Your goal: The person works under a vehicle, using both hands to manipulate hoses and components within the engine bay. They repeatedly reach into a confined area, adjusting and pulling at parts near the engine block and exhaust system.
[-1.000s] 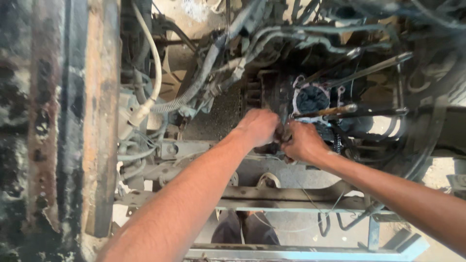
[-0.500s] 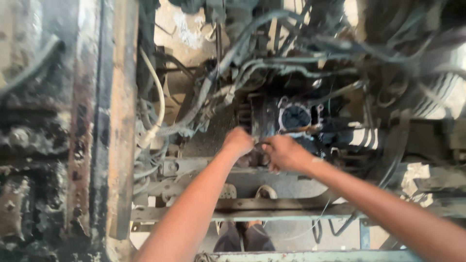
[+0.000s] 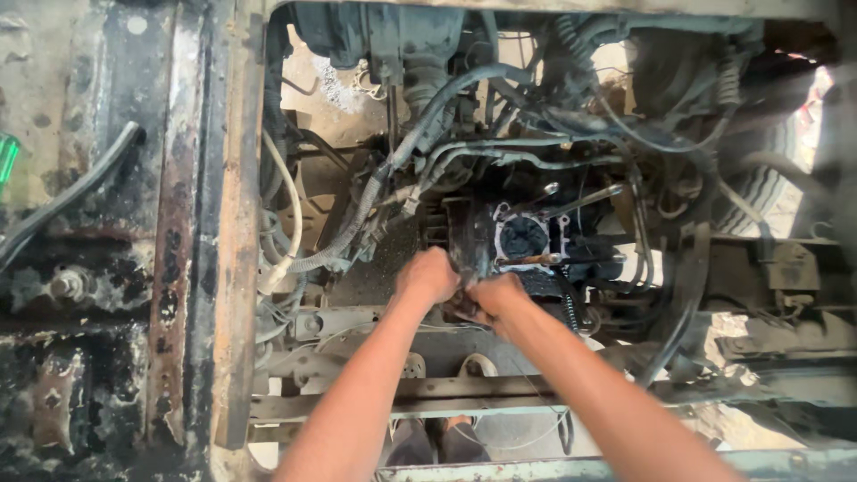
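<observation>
Both hands have moved down and left across the view since a second ago, yet remain together at the same spot. The left hand [image 3: 428,275] is curled against the dark engine block [image 3: 469,236]; the right hand [image 3: 497,296] closes beside it — what each grip pinches cannot be told. The round cylinder opening [image 3: 523,237] sits just right, exposed.

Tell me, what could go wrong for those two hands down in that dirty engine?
1. Both the left hand and the right hand press close together at the greasy engine block; a slip could scrape knuckles on metal.
2. Loose hoses and wires hang just above and could snag a wrist.
3. The open round cylinder hole sits right beside them; grit might fall in.
</observation>
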